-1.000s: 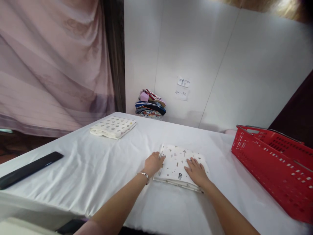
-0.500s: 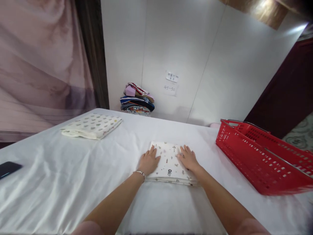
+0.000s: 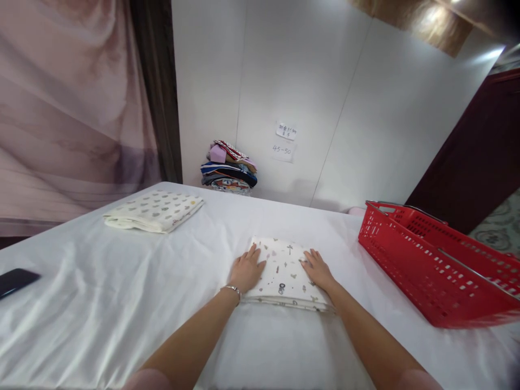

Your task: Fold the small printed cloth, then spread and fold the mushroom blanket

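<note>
A folded white cloth [image 3: 282, 273] with small scattered prints lies flat before me on the white-covered table [image 3: 134, 303]. My left hand [image 3: 247, 269] rests on its left edge, fingers spread and palm down, a silver bracelet at the wrist. On the right edge of the same cloth lies my right hand [image 3: 319, 269], its fingers stretched out and apart. Neither hand grasps anything. Several folded layers show along the cloth's near edge.
Another folded cloth [image 3: 156, 211] with grey prints lies at the back left. A dark phone [image 3: 18, 281] is at the left edge. At right stands a red plastic basket [image 3: 418, 265] with metal handles. Stacked fabrics [image 3: 228, 168] stand beyond the table, against the wall.
My right hand has shifted slightly right along the cloth's edge. My left hand stays nearly where it was on the left side.
</note>
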The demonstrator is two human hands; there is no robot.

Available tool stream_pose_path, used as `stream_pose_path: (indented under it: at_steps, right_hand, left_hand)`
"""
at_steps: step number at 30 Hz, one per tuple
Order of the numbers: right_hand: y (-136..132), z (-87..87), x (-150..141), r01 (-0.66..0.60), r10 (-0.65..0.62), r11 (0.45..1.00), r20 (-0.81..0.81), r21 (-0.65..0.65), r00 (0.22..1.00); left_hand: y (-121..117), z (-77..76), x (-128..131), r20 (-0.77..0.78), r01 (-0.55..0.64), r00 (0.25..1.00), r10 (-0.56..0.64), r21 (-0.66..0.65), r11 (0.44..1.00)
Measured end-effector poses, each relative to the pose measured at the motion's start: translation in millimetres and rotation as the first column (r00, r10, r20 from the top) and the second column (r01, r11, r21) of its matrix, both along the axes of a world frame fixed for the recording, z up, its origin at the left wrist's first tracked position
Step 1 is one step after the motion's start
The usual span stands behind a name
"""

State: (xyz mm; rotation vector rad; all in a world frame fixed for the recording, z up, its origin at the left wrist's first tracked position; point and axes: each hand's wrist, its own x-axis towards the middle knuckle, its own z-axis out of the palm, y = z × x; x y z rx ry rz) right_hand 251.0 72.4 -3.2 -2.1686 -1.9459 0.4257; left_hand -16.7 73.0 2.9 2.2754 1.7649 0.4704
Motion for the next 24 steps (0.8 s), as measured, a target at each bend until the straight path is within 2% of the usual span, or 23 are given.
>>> stream_pose_path:
  at_steps: [7,11,16,20,22,24]
  right_hand:
    - [-46.3,-22.3,23.5,0.152,-0.124,0.98,-0.201,0.131,0.972]
    - [-57.5,-20.9,28.4,0.198,-0.153,0.966,-0.252,0.165,0.956]
    - [-39.9,-9.9,24.4,0.229,-0.173,0.962,-0.318,0.149,0.932]
    - [-11.7,-2.5,12.5,0.226,-0.101,0.93,-0.39,0.291,0.915]
    - [0.5,0.5,5.7,0.192,-0.073,0.929,-0.354,0.315,0.932]
    - [8.9,2.7,1.9,0.149,-0.069,0.955,-0.297,0.256,0.952]
  left_hand:
    - [-1.1,1.4,-1.0,0.034,-0.025,0.999,0.025,0.003,1.0]
    - [-2.2,1.1,1.0,0.02,-0.085,0.996,0.084,0.029,0.996]
    - [-8.0,-0.9,0.8,0.01,-0.121,0.993,0.121,0.065,0.991]
    - [-11.3,1.1,-6.2,0.038,-0.172,0.985,0.171,0.03,0.985]
    - [-10.8,2.8,-10.5,0.048,-0.206,0.977,0.206,-0.003,0.978]
    - [-10.0,4.4,-13.6,0.047,-0.234,0.971,0.235,-0.028,0.972]
